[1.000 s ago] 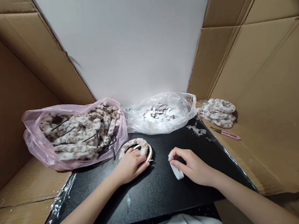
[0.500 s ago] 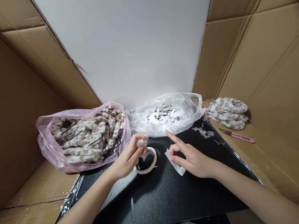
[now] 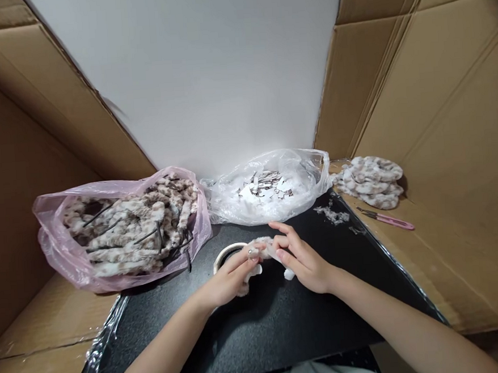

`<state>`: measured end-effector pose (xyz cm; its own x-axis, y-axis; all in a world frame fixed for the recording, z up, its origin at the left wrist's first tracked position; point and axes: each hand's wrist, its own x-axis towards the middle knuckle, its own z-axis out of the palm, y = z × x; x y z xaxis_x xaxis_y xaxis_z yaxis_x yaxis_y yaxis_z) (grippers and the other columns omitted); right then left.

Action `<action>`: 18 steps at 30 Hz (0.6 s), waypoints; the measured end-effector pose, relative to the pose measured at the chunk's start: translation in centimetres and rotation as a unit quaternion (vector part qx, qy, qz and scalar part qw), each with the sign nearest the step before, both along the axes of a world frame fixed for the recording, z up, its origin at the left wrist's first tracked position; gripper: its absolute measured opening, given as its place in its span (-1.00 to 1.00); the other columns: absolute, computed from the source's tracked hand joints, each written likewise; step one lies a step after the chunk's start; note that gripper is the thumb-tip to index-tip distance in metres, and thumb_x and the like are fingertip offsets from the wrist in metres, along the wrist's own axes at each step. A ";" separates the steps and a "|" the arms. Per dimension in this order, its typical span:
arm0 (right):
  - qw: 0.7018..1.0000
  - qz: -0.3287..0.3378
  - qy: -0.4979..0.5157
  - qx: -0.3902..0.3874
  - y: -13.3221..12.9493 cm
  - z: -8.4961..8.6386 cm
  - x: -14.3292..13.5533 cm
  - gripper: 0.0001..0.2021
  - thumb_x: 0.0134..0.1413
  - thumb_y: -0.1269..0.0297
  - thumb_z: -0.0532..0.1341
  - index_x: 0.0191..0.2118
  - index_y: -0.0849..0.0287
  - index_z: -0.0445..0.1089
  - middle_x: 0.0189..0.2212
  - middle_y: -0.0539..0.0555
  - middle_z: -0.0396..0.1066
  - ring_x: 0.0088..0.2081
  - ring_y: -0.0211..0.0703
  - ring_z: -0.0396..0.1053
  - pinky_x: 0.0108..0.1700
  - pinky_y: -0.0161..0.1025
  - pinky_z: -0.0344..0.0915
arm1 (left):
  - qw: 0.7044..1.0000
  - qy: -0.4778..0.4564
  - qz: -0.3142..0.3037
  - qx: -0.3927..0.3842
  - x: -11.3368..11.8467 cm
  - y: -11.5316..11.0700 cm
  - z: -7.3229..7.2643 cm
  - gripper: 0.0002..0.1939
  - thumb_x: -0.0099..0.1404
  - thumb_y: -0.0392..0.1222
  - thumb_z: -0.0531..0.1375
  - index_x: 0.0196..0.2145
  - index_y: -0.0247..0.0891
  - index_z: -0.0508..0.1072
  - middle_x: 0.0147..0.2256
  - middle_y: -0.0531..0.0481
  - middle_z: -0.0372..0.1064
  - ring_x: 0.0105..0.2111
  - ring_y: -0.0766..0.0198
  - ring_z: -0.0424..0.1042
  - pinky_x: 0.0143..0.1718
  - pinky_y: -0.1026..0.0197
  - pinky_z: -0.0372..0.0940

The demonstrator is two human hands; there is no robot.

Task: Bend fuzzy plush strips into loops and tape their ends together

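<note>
My left hand is closed on a fluffy pale piece at the middle of the black surface. Close beside it, my right hand pinches a white strip against the same fluffy piece, with its index finger stretched out. Part of the fluff and a white end show beneath my left fingers. A roll of cream tape lies behind and partly under my left hand, which hides much of it.
A pink bag of fluffy strips with dark cords lies at the left. Behind my hands is a clear bag with paper scraps. At the right are a fluffy bundle, pink snips and loose fluff.
Both hands have come together over the fluffy piece. The white strip in my right hand has moved up against it. My left hand now covers more of the tape roll.
</note>
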<state>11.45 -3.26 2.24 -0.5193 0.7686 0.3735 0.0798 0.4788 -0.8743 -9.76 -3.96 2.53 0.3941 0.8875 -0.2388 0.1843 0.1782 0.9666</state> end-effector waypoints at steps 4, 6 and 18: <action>0.998 -0.009 0.059 -0.005 -0.6 -0.3 -0.7 -0.48 0.23 0.29 0.07 0.23 0.05 -0.13 -0.34 -0.02 0.24 -0.24 -0.19 0.30 -0.03 -0.06 0.25 | 0.998 0.024 -0.036 0.046 0.5 -0.4 0.1 -0.54 0.29 0.11 0.07 0.04 -0.18 0.38 -0.25 -0.14 0.37 -0.23 0.14 0.35 -0.31 0.18 0.30; 0.996 -0.042 0.080 0.018 -0.9 -0.6 -1.1 -0.31 0.11 0.29 0.20 0.25 0.04 -0.20 -0.24 0.04 0.25 -0.16 -0.14 0.32 -0.01 -0.05 0.27 | 0.987 0.054 -0.053 0.142 1.1 -0.7 0.4 -0.60 0.34 0.03 0.02 0.04 -0.15 0.38 -0.12 -0.17 0.37 -0.09 0.08 0.32 -0.11 0.06 0.29; 0.966 -0.180 0.013 0.187 -1.4 -1.7 -2.8 -0.18 -0.04 0.48 0.23 0.27 -0.03 -0.20 -0.06 0.16 0.25 -0.14 -0.07 0.37 -0.08 -0.07 0.39 | 0.936 0.145 -0.118 0.298 2.4 -1.4 0.4 -0.51 0.39 -0.29 -0.09 0.26 -0.12 0.07 0.18 -0.18 0.14 0.19 0.09 0.09 0.23 -0.07 -0.01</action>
<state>8.64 -4.64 0.56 -0.2311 0.7061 0.6693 0.2808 0.7071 -0.6490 -7.36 -5.36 2.89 0.5907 0.7938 0.1448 0.4199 -0.4557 0.7849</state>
